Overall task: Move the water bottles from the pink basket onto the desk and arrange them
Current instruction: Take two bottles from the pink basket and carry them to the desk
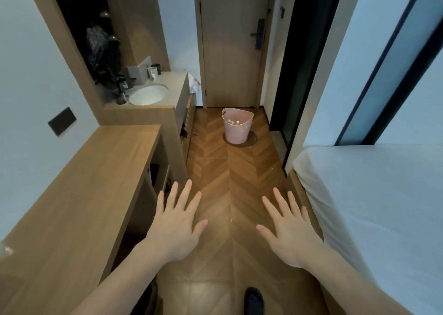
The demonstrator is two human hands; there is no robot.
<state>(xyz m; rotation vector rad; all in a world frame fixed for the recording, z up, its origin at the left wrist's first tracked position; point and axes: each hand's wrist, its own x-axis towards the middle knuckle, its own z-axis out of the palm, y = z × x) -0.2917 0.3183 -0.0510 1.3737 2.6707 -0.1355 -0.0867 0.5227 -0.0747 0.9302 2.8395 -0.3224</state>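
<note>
Fingers spread wide and flat, palms down, on both the left hand (176,228) and the right hand (288,234); neither holds anything. They hang over the herringbone wooden floor (215,175). At 12 o'clock, well apart from the hands, stands the one round pink plastic basket (237,126), on the floor before the closed wooden door (231,51). Small pale caps of water bottles (233,122) show inside; perhaps three, though too small to count surely. The long bare wooden desk (84,182) runs along 9 o'clock. The step is likely the approach: walk up close, crouch, and grip each bottle round its body rather than by the cap.
</note>
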